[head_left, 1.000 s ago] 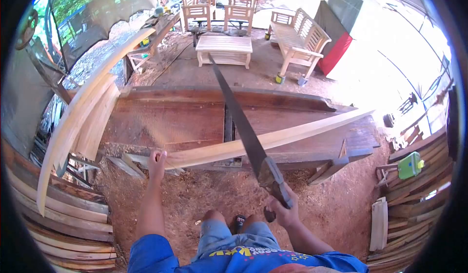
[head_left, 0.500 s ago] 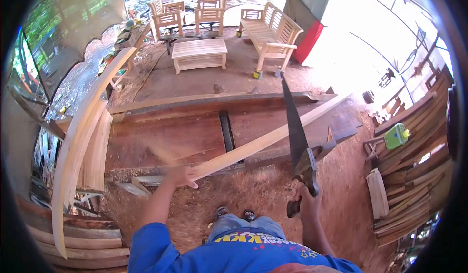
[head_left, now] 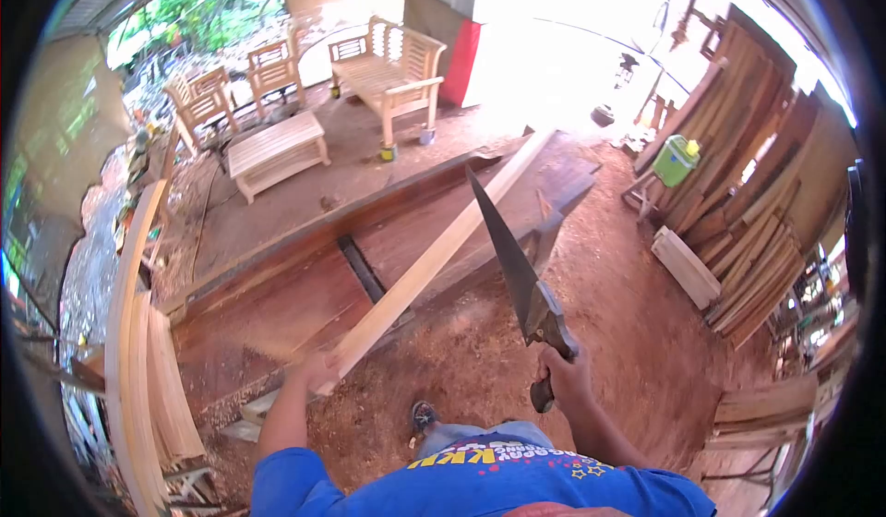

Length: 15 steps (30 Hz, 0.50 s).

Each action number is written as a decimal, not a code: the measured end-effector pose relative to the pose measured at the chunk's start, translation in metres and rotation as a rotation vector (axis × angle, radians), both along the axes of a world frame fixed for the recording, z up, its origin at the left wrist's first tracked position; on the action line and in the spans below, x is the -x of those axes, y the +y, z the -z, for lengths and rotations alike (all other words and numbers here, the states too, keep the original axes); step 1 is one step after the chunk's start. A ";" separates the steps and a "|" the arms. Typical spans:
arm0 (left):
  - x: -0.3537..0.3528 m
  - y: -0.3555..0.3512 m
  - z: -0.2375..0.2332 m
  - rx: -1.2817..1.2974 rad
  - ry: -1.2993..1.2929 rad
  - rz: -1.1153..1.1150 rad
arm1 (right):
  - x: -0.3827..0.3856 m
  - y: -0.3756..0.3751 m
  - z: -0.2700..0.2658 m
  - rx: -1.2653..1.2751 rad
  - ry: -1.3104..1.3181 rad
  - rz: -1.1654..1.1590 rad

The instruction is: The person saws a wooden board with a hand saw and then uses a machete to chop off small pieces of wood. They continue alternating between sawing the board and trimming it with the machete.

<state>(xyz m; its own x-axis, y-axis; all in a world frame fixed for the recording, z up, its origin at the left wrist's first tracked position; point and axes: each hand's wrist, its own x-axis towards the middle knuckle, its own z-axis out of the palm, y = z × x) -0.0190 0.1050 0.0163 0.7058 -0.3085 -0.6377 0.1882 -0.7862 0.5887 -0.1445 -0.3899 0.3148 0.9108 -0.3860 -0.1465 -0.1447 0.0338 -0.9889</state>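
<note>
An open-sided work area with a brown dirt floor (head_left: 637, 323) surrounds a broad wooden tabletop (head_left: 277, 318), with pale furniture beyond. Over the last second the view has swung rightward, bringing more of the leaning timber (head_left: 729, 138) into sight; the saw (head_left: 512, 268) now crosses the long board (head_left: 434, 268) in view only towards its tip, where its lower blade did before. That suggests turning or repositioning rather than cutting, as no blade is seen in the wood. The board lies slantwise over the tabletop, its near end at the left hand (head_left: 318, 369), which is blurred: I cannot tell whether those fingers are clamped on it. The right hand (head_left: 563, 374) has its fingers closed around the saw's handle, blade pointing up and forward. Counted: one saw, one long board on the tabletop, two armchairs (head_left: 205, 106), one slatted settee (head_left: 374, 69), one low table (head_left: 277, 150), one green container (head_left: 676, 160); the leaning timber overlaps too much to count
</note>
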 end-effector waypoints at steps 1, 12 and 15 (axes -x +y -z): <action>0.006 -0.014 -0.025 -0.078 0.018 0.018 | 0.011 -0.007 0.000 0.016 0.001 0.011; 0.165 -0.179 0.031 -0.038 -0.115 -0.072 | 0.168 -0.123 0.023 -0.064 0.002 0.272; 0.209 -0.251 0.017 -0.009 -0.198 0.011 | 0.233 -0.167 0.040 -0.056 0.068 0.350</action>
